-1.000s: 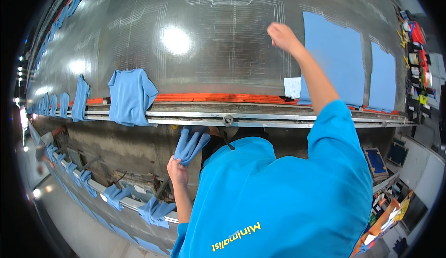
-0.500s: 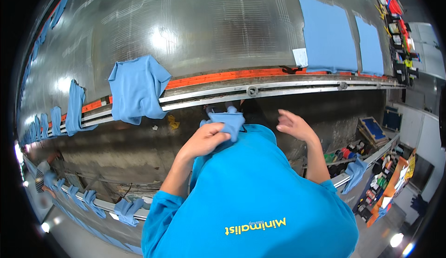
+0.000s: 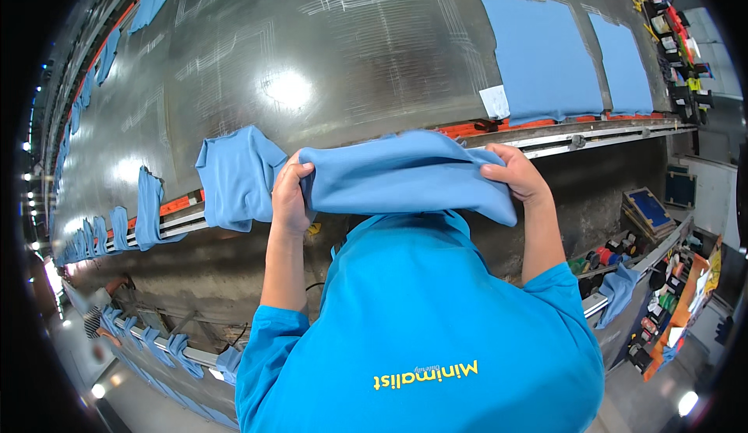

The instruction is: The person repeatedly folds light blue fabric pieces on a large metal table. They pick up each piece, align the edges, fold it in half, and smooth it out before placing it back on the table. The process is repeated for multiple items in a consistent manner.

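Observation:
A light blue fabric piece is stretched between my two hands at the near edge of a long dark table. My left hand pinches its left end, thumb on top. At the other end my right hand grips the cloth near its upper right corner, and a loose corner hangs below. The cloth sags in folds and hides part of the table's rail. Just left of my left hand, another blue fabric piece drapes over the table edge.
Two flat blue panels lie on the table at right, with a white paper at a corner. A metal rail runs along the edge. Behind me on the right are wooden frames and shelves of containers. A person stands far left.
The cloth was bunched in my left hand while my right hand was empty. Now both hands hold it, spread wide and raised toward the table edge.

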The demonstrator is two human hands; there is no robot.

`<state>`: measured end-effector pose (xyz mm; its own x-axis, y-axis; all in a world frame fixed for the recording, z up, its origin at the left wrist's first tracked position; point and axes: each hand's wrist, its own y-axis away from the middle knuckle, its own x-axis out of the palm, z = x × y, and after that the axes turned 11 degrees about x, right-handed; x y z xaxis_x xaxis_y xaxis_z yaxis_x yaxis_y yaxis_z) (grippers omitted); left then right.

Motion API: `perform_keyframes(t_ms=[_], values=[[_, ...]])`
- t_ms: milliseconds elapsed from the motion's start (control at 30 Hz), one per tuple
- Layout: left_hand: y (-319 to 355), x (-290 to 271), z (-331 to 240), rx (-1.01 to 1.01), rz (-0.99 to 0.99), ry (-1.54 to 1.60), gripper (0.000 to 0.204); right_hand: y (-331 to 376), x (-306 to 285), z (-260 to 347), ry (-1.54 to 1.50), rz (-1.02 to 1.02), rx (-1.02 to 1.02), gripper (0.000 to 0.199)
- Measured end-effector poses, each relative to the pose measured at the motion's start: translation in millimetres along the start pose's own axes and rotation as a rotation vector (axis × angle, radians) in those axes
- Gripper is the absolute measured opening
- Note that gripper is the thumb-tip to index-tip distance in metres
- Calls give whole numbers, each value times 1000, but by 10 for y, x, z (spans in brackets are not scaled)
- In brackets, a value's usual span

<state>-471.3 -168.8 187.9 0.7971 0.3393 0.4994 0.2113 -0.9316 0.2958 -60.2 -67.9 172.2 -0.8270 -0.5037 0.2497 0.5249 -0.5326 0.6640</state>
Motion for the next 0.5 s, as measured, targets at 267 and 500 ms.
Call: perform_keyframes(t_ms=[267,500], values=[[-274,272,101,120,-136,-15,37,-469,-609,455,-398,425,-107,100],[-447,297,334,-15,-361,51,30,-836,-848,294,-655,411,80,63]])
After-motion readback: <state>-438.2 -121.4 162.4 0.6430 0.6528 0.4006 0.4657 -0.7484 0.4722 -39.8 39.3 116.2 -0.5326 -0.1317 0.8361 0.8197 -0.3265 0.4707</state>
